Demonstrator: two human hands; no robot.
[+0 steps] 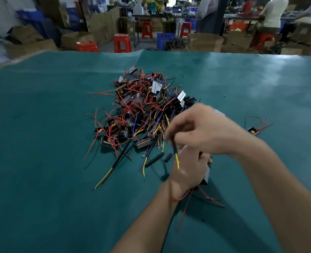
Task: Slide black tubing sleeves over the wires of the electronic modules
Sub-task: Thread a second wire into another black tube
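The right hand (204,130) pinches a black sleeve (174,146) with yellow wire (177,160) showing from its lower end — the sleeve looks partly threaded. Below it, the left hand (187,170) curls around a module (206,175), red leads trailing under the wrist. Next, I judge, the sleeve must be drawn further along toward the module body. Both hands are blurred; the fingertips and the sleeve's upper end are hidden. More modules lie heaped (142,110) on the green bench (41,125).

module pile (142,114) on table (41,125), hands nearer
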